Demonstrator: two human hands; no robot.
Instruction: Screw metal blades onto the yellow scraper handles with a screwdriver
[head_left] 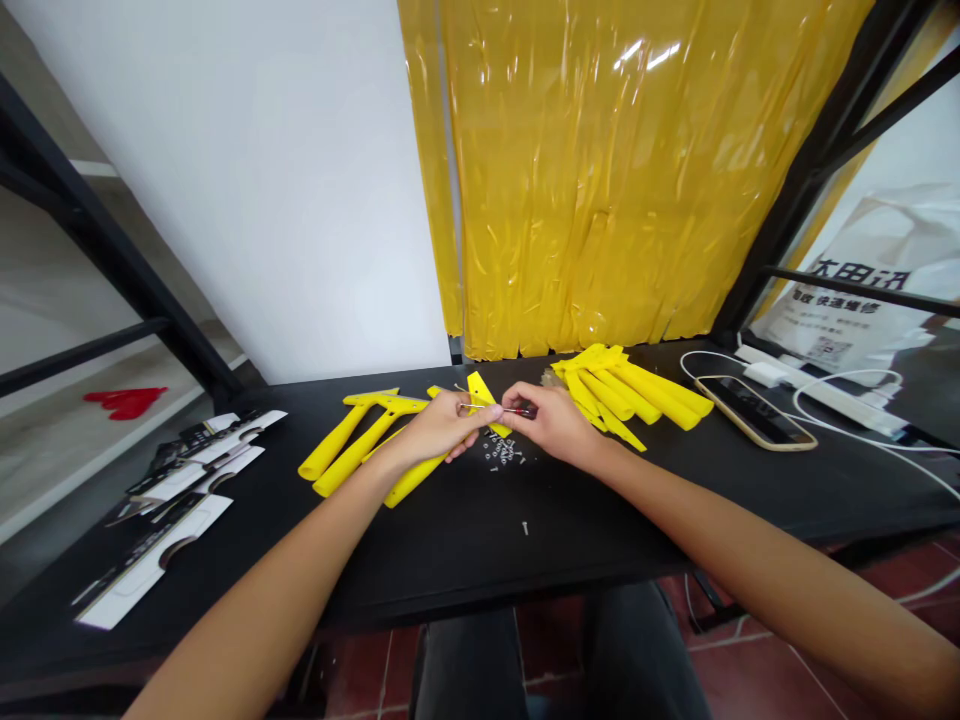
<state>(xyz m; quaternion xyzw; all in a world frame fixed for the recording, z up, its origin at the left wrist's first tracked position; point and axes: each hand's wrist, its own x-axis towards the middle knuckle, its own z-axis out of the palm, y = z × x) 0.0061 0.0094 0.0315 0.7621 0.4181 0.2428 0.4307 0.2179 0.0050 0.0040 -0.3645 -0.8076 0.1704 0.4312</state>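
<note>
My left hand (446, 425) is closed around a yellow plastic piece (481, 392), whose flat end sticks up past the fingers. In my right hand (551, 420) is a small screwdriver (523, 411) with a dark handle, pinched between the fingers. Its thin shaft points left, across to my left fingertips; the tip is hidden there. Just below the hands lies a scatter of small metal screws and nuts (501, 452). A lone screw (525, 527) rests nearer the table's front edge.
Yellow handle-shaped parts (352, 440) lie at left, and a stack of more yellow parts (622, 390) at right. Cut cardboard pieces (161, 560) are on the black table's left side. A phone (754, 410), white cables and a power strip (840, 390) occupy the right.
</note>
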